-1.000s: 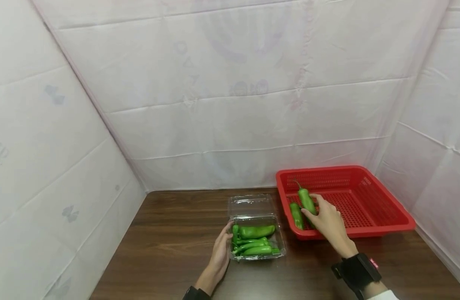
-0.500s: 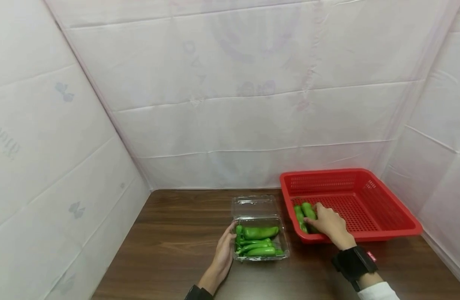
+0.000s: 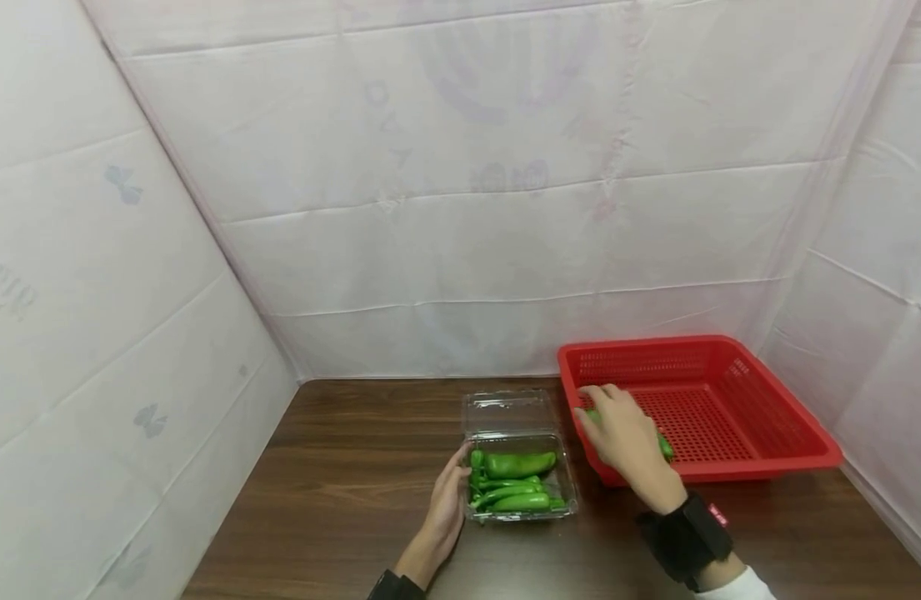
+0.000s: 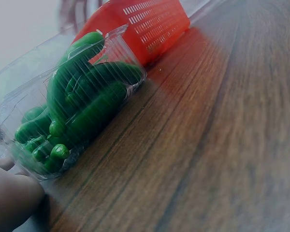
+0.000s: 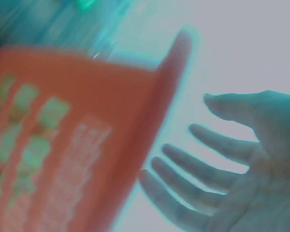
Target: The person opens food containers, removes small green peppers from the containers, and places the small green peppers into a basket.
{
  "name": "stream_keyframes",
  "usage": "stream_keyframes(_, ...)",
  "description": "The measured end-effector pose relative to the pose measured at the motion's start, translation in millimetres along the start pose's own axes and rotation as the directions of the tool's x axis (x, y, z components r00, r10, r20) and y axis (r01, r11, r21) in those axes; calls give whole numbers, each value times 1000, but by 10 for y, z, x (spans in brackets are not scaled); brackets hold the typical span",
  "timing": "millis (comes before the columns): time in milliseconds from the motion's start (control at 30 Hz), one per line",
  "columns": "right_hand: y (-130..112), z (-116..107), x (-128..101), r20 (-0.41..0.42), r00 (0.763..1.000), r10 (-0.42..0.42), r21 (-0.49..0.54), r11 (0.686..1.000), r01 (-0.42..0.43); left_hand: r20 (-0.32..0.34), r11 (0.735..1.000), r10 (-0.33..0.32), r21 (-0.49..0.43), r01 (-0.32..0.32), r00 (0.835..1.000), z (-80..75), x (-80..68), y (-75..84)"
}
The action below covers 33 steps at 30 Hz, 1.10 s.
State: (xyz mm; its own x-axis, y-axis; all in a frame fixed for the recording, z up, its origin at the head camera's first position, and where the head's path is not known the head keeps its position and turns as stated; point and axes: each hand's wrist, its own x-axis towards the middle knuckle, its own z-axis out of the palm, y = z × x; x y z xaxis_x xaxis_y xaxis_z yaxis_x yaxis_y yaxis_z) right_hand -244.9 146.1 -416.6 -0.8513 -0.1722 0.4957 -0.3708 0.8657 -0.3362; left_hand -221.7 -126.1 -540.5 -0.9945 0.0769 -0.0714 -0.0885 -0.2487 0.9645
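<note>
While the left hand (image 3: 447, 508) rests its fingers against the left wall of the clear clamshell box (image 3: 517, 475), the box sits braced on the wooden table (image 3: 340, 492), a fair reading of why the hand lies there; its fingers look fairly straight against the plastic and not wrapped round it, and the left wrist view shows only a fingertip (image 4: 12, 195) pressed to the box's near corner. Inside the box, several green peppers (image 3: 514, 482) lie packed lengthwise, stems toward its left end, and the hinged lid (image 3: 507, 411) lies folded back behind the box, so the contents can be reached from above. Just right of the box stands the red basket (image 3: 768, 392), its near left corner almost touching the box, close enough for a short reach between them. Over that corner, right of the box, hangs the right hand (image 3: 618, 433), fingers spread wide and holding nothing, as the blurred right wrist view also shows with its open fingers (image 5: 208, 179). Under this hand, inside the basket, green peppers (image 3: 665, 447) lie on the perforated floor, mostly hidden by the hand, so their number cannot be told.
</note>
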Motion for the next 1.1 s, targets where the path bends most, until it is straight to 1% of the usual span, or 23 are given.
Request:
stream_keyframes(33,-82,47,1,-53,997,-57,19,998,58,-1,1000,4,0,-4,1000,0,2,-6)
stream_keyframes(67,-162,103,-3,-98,989,-112,40,992,116,-4,1000,3,-5,-3,1000,3,3,-14)
stream_keyframes(133,-294,242,-31,-155,966,-206,76,973,219,-5,1000,-1,-6,1,1000,10,9,-31)
stream_keyframes(167,-345,319,-57,-161,958,-238,97,962,256,-5,1000,-3,-3,3,1000,14,13,-39)
stream_keyframes(233,-407,474,-133,-138,952,-273,136,947,291,-3,1000,-10,2,10,1000,32,22,-55)
stream_keyframes(300,-410,607,-223,-91,959,-269,160,946,281,5,1000,-22,3,22,1000,66,35,-64)
stream_keyframes(400,-359,752,-331,-3,974,-224,161,962,222,22,1000,-27,10,27,999,112,42,-68)
stream_keyframes(500,-302,835,-379,96,981,-170,180,972,151,27,1000,-28,7,28,999,133,28,-63)
stream_keyframes(567,-284,864,-381,168,975,-144,209,972,108,25,1000,-25,8,25,999,129,12,-55)
stream_keyframes(633,-273,884,-366,240,963,-119,229,971,63,24,1000,-26,5,26,999,122,5,-46)
stream_keyframes(733,-266,900,-335,304,948,-98,226,974,28,31,1000,-28,5,28,999,117,12,-43)
stream_keyframes(833,-282,911,-315,312,944,-104,195,980,43,39,1000,-27,7,27,999,113,21,-47)
stream_keyframes(933,-303,921,-312,288,950,-125,169,982,77,39,1000,-30,2,30,999,116,26,-55)
stream_keyframes(1100,-297,938,-344,247,961,-124,188,979,78,19,999,-45,7,45,999,120,37,-84)
